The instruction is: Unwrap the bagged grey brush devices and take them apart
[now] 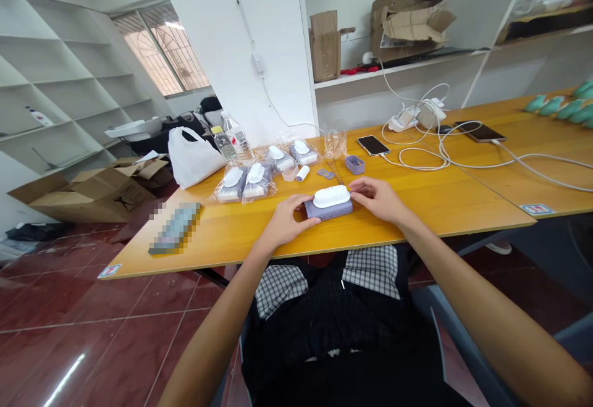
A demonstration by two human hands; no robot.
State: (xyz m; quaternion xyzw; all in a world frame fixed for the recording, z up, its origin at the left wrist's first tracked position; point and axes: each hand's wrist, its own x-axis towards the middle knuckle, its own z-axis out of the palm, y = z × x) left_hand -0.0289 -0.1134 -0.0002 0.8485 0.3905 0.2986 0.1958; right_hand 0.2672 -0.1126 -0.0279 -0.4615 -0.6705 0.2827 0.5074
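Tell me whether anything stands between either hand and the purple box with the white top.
Nothing visible does: the left hand is at one end of the purple box, the right hand at the other.

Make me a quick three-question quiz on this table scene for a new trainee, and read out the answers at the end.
1. True or false: the white ridged piece lies underneath the purple case.

2. Where is the left hand?
A) On a phone
B) At one end of the purple case
C) Inside the white bag

3. How many wrapped packs with white tops lie on the table?

Key:
1. False; it sits on top of the case.
2. B; the right hand is near the opposite end.
3. Four.
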